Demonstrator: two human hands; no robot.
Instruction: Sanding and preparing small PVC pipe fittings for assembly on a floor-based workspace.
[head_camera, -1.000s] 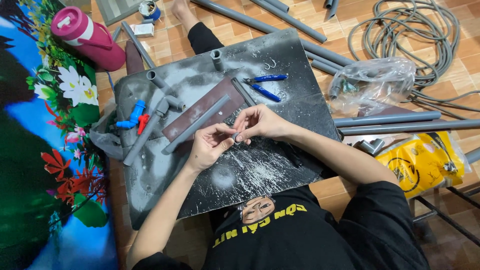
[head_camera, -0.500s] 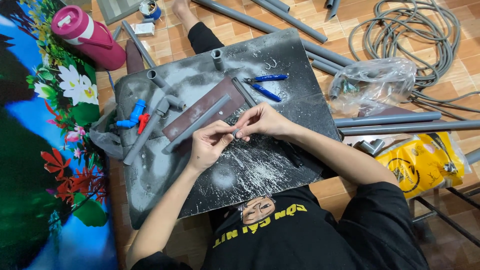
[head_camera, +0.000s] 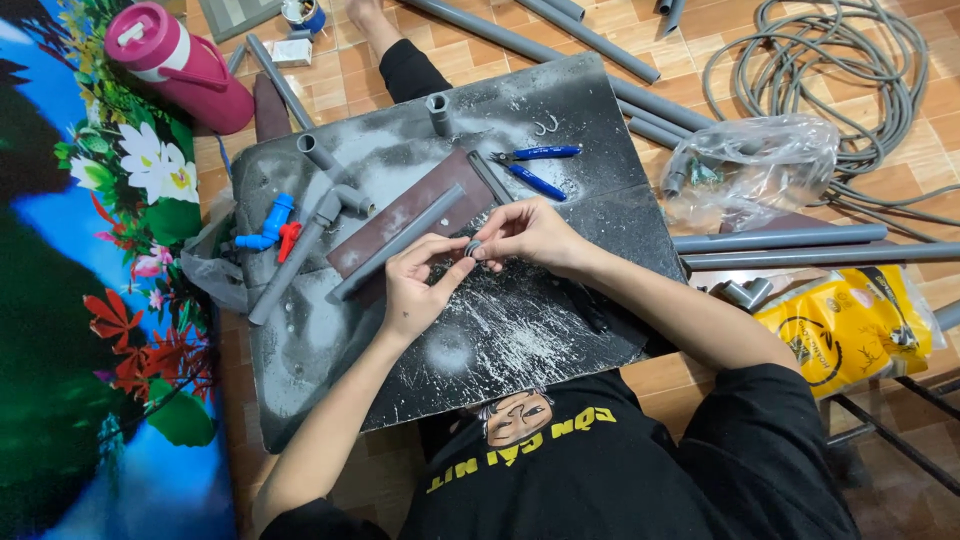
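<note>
Setting: tiled orange-brown floor (head_camera: 340, 80) with a dark, paint-flecked work board (head_camera: 520, 330) laid across the seated person's lap, centre of the frame. Item held: small grey pipe fitting (head_camera: 473, 246), at frame centre just above the board, pinched between both hands; left hand (head_camera: 418, 285) grips it from below with thumb and forefinger, other fingers loosely curled; right hand (head_camera: 530, 235) closes on it from the right with its fingertips. On the board, just left of the hands: grey pipe length (head_camera: 395, 245) lying on a brown flat strip (head_camera: 415, 208); further left, a longer grey pipe with elbow joint (head_camera: 300, 250), a blue valve (head_camera: 268, 225) and a small red part (head_camera: 289, 240). Above the hands: blue-handled pliers (head_camera: 530, 168). Off the board: pink flask (head_camera: 180, 65), upper left; clear plastic bag of fittings (head_camera: 750, 170) and coiled grey cable (head_camera: 840, 80), upper right; yellow bag (head_camera: 850, 325), right; floral printed mat (head_camera: 90, 300), left edge.
</note>
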